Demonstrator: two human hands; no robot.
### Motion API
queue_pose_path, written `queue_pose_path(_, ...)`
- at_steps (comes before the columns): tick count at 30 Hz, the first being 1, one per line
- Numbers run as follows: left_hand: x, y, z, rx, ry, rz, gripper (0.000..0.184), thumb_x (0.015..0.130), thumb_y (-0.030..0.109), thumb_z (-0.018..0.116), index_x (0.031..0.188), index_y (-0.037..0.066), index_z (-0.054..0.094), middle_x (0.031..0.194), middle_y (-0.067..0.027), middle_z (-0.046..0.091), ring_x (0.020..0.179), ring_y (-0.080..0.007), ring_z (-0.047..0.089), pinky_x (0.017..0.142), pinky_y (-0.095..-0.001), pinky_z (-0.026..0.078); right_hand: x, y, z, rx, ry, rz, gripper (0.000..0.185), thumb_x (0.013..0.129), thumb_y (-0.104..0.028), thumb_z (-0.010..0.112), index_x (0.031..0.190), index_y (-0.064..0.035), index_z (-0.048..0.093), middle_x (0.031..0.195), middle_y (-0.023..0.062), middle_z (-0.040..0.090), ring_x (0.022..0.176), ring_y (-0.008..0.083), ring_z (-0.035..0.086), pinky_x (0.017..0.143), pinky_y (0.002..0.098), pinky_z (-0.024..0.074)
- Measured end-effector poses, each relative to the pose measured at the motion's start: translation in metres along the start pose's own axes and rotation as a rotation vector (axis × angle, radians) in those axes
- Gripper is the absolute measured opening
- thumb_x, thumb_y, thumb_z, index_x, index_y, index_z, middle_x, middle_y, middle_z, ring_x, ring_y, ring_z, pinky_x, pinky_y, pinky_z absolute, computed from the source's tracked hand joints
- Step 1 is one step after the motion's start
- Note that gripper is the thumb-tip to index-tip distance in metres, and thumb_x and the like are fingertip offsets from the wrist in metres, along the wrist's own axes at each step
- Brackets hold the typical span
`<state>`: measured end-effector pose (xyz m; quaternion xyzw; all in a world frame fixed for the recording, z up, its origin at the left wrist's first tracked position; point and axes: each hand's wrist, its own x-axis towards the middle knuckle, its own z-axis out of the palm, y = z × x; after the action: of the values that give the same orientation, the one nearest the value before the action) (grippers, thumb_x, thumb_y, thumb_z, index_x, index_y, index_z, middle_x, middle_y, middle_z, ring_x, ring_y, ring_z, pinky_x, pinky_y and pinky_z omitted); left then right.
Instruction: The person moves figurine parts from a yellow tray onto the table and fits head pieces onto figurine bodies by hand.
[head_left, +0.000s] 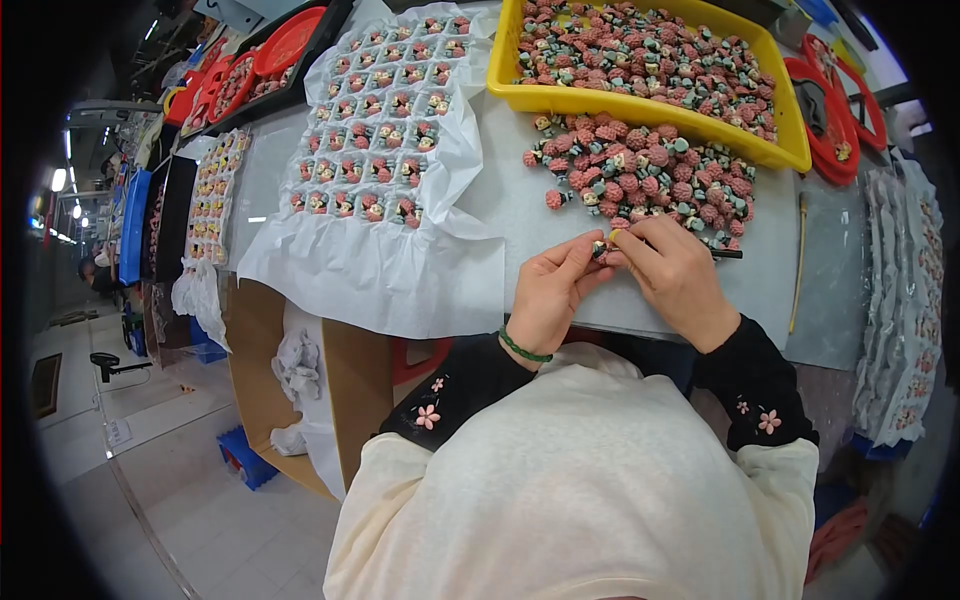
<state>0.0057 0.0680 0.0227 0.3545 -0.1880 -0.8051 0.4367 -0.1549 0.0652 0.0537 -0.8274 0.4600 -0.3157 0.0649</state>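
In front of my body, my left hand (548,295) is closed, with a small figurine (599,249) pinched between thumb and fingers. My right hand (677,272) meets it from the right, its fingers closed together at the figurine. A bit of yellow (615,235) shows at the right fingertips; its kind is unclear. Out past the right hand's far side sticks a black rod (728,254); whether the hand grips it is hidden. Just beyond both hands lies a loose heap of similar pink-topped figurines (640,170).
A yellow bin (640,98) full of figurines stands behind the heap. To the left, a white tray (375,135) holds figurines in rows on thin paper (400,290). A thin stick (798,265) lies at right, near stacked wrapped trays (895,300). An open carton (355,385) sits below the table edge.
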Motion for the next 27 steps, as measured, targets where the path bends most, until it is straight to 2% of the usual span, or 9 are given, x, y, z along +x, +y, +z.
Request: queue_pose_path(27, 0.0008, -0.0012, 0.0005, 0.022, 0.028, -0.002, 0.031, 0.091, 0.018, 0.047, 0.108, -0.006, 0.052, 0.095, -0.0113, 0.059, 0.087, -0.0164, 0.058, 0.079, -0.0285, 0.048, -0.0035, -0.0021, 0.0021, -0.04, 0.006, 0.006, 0.017, 0.069, -0.006, 0.065, 0.084, -0.0021, 0.058, 0.078, 0.0079, 0.054, 0.071, 0.0245, 0.055, 0.059, 0.0325, 0.0455)
